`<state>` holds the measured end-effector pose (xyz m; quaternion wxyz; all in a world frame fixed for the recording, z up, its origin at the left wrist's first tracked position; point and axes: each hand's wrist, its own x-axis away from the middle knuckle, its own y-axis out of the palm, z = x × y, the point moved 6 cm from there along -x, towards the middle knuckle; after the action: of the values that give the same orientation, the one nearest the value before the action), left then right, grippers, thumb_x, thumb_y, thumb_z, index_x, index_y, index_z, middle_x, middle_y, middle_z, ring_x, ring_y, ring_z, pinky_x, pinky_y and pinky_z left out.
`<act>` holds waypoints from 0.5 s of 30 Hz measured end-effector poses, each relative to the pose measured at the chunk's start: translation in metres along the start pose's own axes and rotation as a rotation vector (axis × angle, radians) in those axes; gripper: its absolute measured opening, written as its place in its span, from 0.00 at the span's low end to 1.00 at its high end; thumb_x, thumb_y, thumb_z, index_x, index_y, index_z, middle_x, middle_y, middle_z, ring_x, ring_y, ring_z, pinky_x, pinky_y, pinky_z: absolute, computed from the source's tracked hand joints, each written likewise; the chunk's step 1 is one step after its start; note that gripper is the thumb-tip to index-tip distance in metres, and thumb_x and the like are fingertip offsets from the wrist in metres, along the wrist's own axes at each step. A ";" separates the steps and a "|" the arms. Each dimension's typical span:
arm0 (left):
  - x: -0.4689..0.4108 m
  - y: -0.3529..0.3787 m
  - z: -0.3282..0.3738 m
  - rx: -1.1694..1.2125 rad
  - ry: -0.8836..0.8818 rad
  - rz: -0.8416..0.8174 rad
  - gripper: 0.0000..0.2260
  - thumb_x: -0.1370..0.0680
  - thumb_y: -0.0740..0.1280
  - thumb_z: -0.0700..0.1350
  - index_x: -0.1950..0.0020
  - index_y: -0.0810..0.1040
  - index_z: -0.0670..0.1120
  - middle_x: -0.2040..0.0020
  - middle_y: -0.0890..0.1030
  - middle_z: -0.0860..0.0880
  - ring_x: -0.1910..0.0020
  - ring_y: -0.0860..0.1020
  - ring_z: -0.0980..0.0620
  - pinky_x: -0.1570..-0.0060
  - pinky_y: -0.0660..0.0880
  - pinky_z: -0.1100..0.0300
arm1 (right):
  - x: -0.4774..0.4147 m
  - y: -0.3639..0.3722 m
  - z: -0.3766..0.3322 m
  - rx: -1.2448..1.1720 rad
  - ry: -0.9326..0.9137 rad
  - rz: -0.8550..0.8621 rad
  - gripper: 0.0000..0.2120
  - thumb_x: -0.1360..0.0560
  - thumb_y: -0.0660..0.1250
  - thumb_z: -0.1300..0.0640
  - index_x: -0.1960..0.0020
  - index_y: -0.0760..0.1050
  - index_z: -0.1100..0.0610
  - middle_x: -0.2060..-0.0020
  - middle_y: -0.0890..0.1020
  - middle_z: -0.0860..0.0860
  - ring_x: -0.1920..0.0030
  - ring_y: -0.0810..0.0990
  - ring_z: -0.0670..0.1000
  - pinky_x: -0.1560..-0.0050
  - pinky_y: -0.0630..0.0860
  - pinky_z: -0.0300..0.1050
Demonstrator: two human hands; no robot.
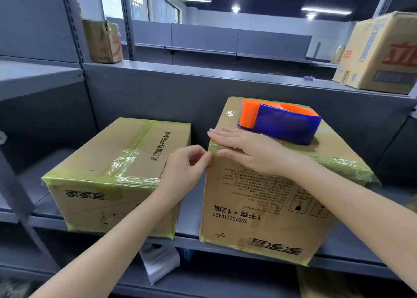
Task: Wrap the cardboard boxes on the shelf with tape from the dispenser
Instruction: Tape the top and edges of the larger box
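**Cardboard, glossy tape and both grips at one corner**

Cardboard made up both cartons on the grey metal shelf (188,239). The low box (112,162) on the left was flat and wide. Shiny, wrinkled, yellow-green tape bound its edges and centre seam. Its front read "家家宜", and a line of Chinese characters ran across its top.

The tall box (259,207) stood just beside it. Its print was upside down to you: "1千克×12瓶" above a long number, small fine text, handling symbols, and the same brand inverted near the bottom. The tape (213,149) wrapped its upper front edge and lower corners.

Your right grip (250,153) lay flat and open, fingers straight, pressing on the top of the tall box at its front left corner. Your left grip (185,169) had curled fingers, and thumb and forefinger pinched the tape at that same corner.

The dispenser (282,121), smooth orange plastic with a rounded translucent blue guard, rested on top of the tall box just behind your right grip.

On the higher shelf stood a worn carton (103,41) and a larger carton (383,54) with red characters.
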<state>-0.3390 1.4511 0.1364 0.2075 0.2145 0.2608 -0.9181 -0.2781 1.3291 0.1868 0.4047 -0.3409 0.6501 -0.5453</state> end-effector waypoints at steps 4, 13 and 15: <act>0.006 0.003 -0.014 -0.056 0.046 -0.005 0.11 0.23 0.66 0.43 0.65 0.76 0.48 0.71 0.77 0.55 0.70 0.73 0.58 0.66 0.68 0.64 | 0.000 0.000 -0.001 0.067 -0.012 0.060 0.23 0.19 0.53 0.47 0.26 0.54 0.41 0.28 0.58 0.34 0.26 0.55 0.41 0.34 0.68 0.51; -0.012 0.015 -0.002 0.064 0.147 -0.085 0.23 0.20 0.60 0.49 0.25 0.60 0.49 0.30 0.67 0.59 0.32 0.65 0.65 0.36 0.63 0.72 | 0.002 -0.001 -0.005 0.150 -0.022 0.088 0.24 0.19 0.54 0.48 0.24 0.54 0.46 0.27 0.60 0.40 0.26 0.56 0.42 0.37 0.71 0.49; -0.015 0.020 -0.006 0.094 0.204 -0.076 0.24 0.20 0.60 0.50 0.26 0.58 0.50 0.31 0.67 0.60 0.32 0.66 0.65 0.36 0.65 0.69 | 0.002 0.000 -0.005 0.186 -0.024 0.075 0.25 0.19 0.53 0.48 0.24 0.52 0.50 0.25 0.58 0.44 0.26 0.56 0.44 0.35 0.69 0.49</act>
<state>-0.3146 1.4430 0.1315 0.1348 0.3063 0.2452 -0.9099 -0.2837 1.3292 0.1872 0.4623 -0.2837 0.6039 -0.5840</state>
